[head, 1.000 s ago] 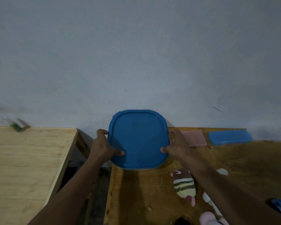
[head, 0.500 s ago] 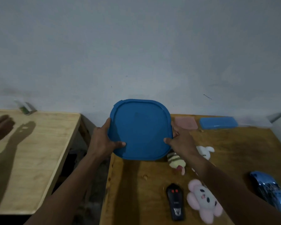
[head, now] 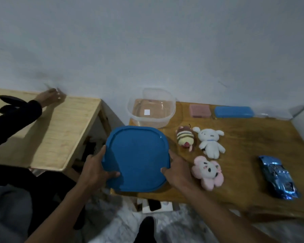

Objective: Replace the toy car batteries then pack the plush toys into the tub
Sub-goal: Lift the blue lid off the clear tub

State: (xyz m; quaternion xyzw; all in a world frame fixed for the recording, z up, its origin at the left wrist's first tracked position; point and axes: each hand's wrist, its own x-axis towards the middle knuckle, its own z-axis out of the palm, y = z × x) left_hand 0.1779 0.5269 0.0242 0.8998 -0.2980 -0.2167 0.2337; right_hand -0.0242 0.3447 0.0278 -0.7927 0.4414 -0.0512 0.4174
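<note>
Blue lid (head: 136, 158) is pinched at its side edges by both hands—left hand (head: 95, 170) and right hand (head: 178, 171)—over the counter (head: 244, 155) corner, where a careless set-down could slide off or knock the pink plush (head: 207, 170), while the clear tub (head: 152, 109) waits open behind.

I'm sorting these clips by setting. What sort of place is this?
Probably a plain room in a home, set up for toy sorting: a bare painted wall, two low wooden tables, plush toys beside a clear tub.
</note>
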